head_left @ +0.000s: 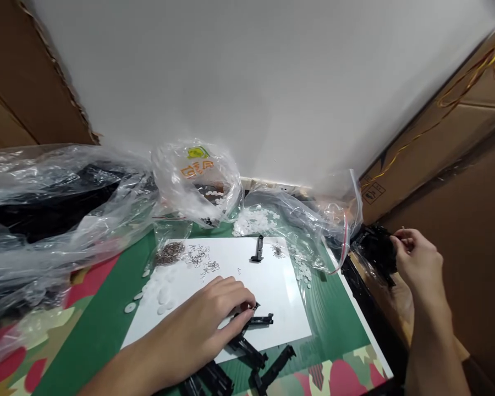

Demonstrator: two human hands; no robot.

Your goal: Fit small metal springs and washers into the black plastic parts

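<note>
My left hand (208, 324) rests palm down on a white sheet (272, 286), its fingertips pinching a small black plastic part (260, 319). Several similar black parts (268, 368) lie near the sheet's front edge. One black part (258, 248) stands upright at the far side of the sheet. My right hand (416, 264) reaches off the table's right edge, fingers closed at a clear bag of black parts (375, 250). Piles of small metal springs (170, 253), wire clips (200, 257) and white discs (159, 291) lie on the sheet's left part.
A large crumpled clear bag (45, 214) with dark contents fills the left side. A printed bag (196, 176) and a bag of white discs (272, 217) stand at the back. Cardboard boxes (449, 165) rise on the right. The green patterned table cover (334, 313) shows around the sheet.
</note>
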